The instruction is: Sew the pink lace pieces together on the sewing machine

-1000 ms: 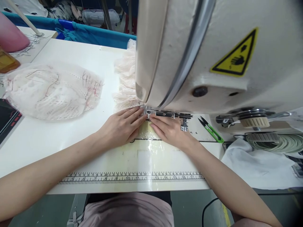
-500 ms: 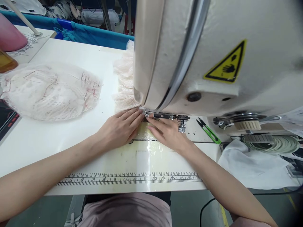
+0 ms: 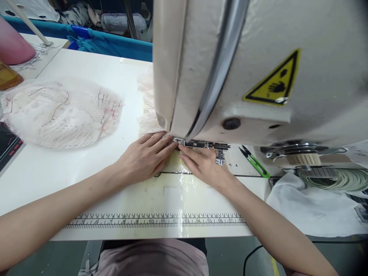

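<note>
Two hands met beneath the sewing machine (image 3: 198,69) at the frame's centre.
The left hand (image 3: 146,155) lay flat, palm down, its fingers slightly spread at the near edge of the pale ruffled fabric (image 3: 148,105), which ran up the upper centre, partly hidden behind the machine head. The right hand (image 3: 204,163) reached in beside the presser foot (image 3: 178,142), thumb apart from its extended fingers; whether either hand pinched cloth could not be told. A sheer lace piece (image 3: 63,113) lay on the tabletop (image 3: 94,168) at left, and green-handled snips (image 3: 257,165) right of centre.
</note>
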